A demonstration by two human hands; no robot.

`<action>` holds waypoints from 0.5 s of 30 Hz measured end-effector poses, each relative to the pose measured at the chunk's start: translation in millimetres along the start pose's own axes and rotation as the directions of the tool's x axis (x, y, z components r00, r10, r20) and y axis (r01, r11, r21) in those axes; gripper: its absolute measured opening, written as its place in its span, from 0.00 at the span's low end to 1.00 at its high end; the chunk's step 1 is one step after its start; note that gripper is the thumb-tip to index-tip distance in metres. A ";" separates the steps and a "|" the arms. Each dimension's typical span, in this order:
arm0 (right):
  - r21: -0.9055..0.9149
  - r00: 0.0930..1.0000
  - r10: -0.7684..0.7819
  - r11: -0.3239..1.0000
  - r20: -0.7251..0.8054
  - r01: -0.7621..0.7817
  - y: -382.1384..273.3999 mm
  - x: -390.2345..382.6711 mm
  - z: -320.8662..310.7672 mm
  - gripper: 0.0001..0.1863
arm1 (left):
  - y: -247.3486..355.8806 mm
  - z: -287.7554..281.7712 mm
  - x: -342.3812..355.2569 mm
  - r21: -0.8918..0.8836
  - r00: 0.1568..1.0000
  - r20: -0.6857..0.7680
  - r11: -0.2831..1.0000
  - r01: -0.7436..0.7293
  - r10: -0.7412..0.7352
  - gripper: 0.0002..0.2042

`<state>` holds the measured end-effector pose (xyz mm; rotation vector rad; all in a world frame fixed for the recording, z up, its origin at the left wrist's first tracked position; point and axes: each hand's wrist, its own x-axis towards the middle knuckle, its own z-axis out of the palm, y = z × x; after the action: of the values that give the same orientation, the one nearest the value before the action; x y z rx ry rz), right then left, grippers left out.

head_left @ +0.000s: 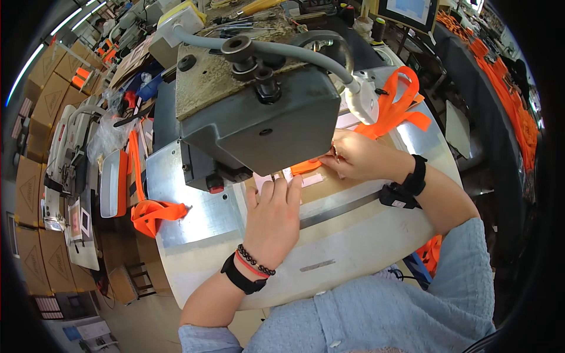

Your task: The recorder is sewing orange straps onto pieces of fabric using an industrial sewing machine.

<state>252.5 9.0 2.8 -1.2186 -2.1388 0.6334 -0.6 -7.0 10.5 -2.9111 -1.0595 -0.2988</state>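
Note:
My left hand point(273, 217) lies palm down, its fingers stretched over the near left part of a pink-and-white template point(310, 180) on a brown board. My right hand point(359, 157) pinches at an orange strap point(306, 167) that lies across the template, close under the grey sewing machine head point(276, 126). The machine head hides the far part of the template and what is under it. Beyond my right hand, a looped bundle of orange webbing point(393, 105) rests on the table.
A white-and-metal worktable point(253, 241) carries the machine. More orange webbing point(156, 216) hangs at its left edge beside an orange-and-white bin point(113, 183). A grey cable point(282, 52) arches over the machine to a white lamp point(362, 103). Cardboard boxes point(28, 194) stand stacked at the far left.

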 end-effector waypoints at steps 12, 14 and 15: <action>0.015 1.000 0.013 1.000 0.028 -0.013 -1.1 1.2 -3.5 0.06 | 1.9 -3.5 2.8 -0.002 0.998 0.064 1.000 0.010 -0.010 0.24; 0.019 0.999 0.029 0.999 0.045 -0.029 0.1 0.8 -4.6 0.07 | 2.8 -4.0 3.6 -0.003 0.998 0.069 1.000 0.002 -0.002 0.25; 0.036 0.997 0.048 0.998 0.063 -0.051 -1.6 1.5 -6.4 0.07 | 2.5 -2.8 2.7 -0.014 0.998 0.057 1.000 -0.005 0.006 0.27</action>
<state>255.4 10.2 8.8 -1.2504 -2.1436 0.7387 2.5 -7.5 13.8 -2.9510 -1.0605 -0.2247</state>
